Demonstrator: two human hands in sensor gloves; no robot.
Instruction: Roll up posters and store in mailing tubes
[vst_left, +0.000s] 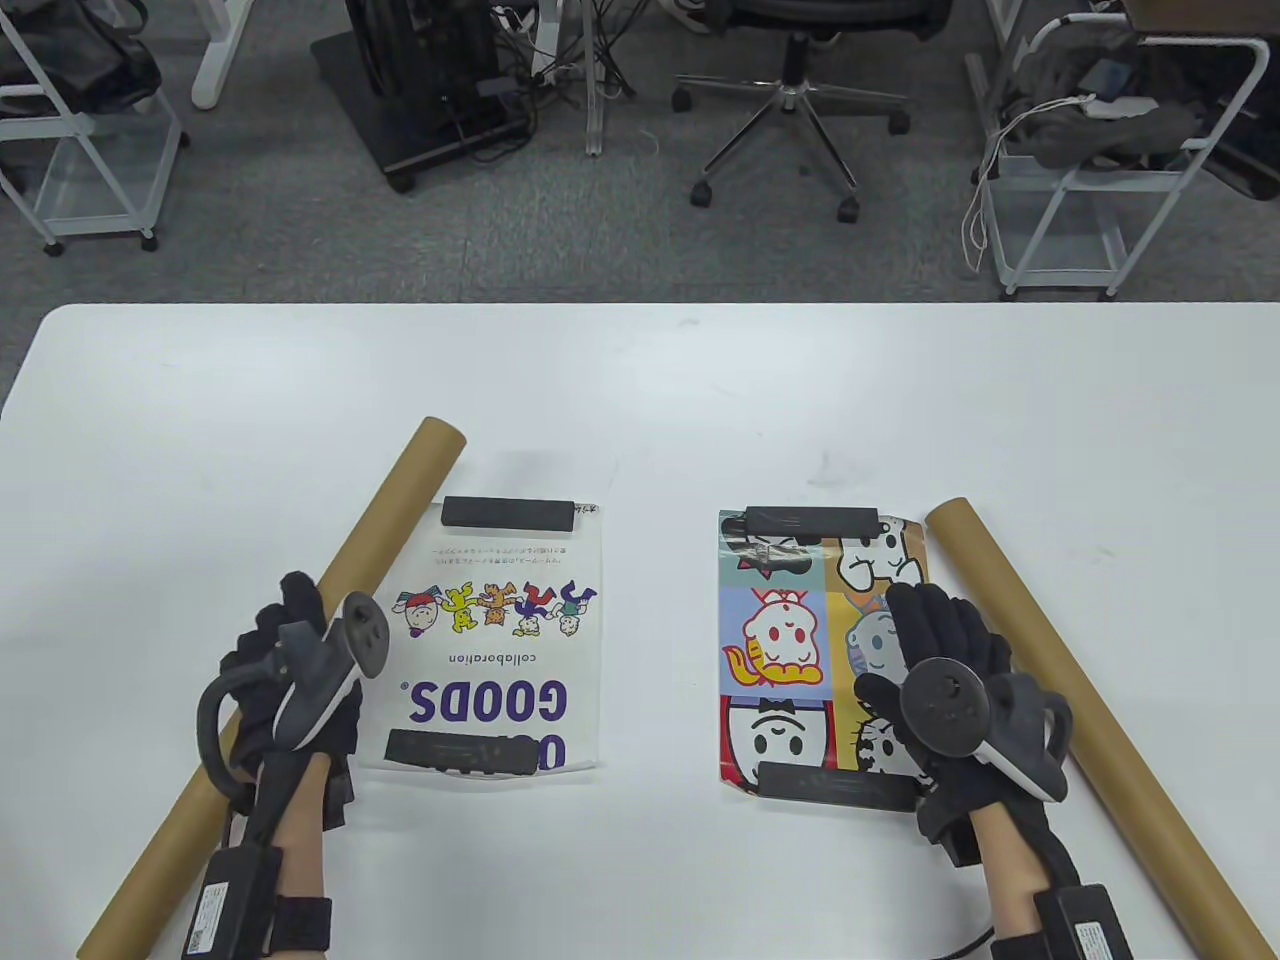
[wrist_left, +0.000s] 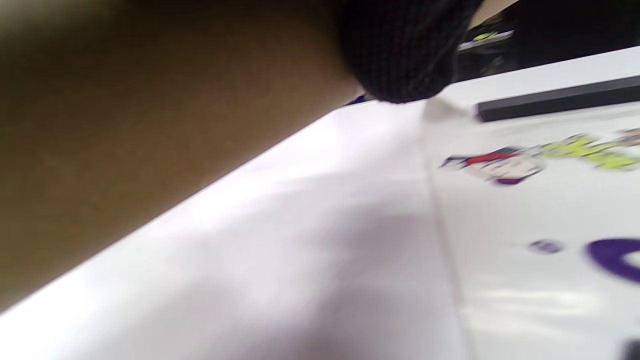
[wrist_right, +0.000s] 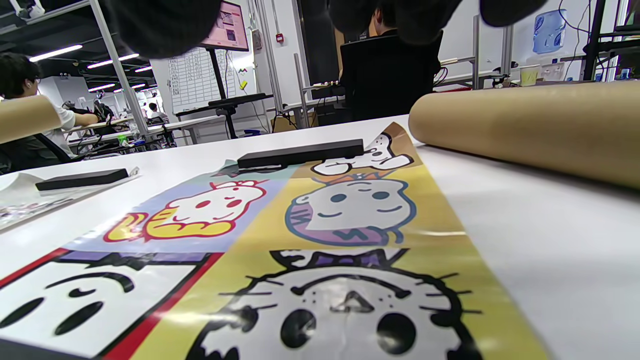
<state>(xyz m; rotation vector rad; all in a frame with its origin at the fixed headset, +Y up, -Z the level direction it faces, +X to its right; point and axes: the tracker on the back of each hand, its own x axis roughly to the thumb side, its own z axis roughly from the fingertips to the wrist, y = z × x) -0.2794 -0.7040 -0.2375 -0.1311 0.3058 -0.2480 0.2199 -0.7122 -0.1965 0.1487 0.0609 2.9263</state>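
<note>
Two long brown cardboard mailing tubes are lying on the white tabletop (vst_left: 700, 400): one (vst_left: 300, 640) toward the left edge, one (vst_left: 1090, 700) toward the right edge. Two flat paper posters are lying between them: a white one with purple "GOODS" lettering (vst_left: 500, 640) and a colourful cartoon-panel one (vst_left: 790, 640). Four black rectangular bar weights are sitting on the posters, two per poster (vst_left: 508, 512) (vst_left: 460, 752) (vst_left: 812, 520) (vst_left: 838, 787). Two black-gloved hands are showing, the left hand (vst_left: 290, 680) and the right hand (vst_left: 950, 670).
</note>
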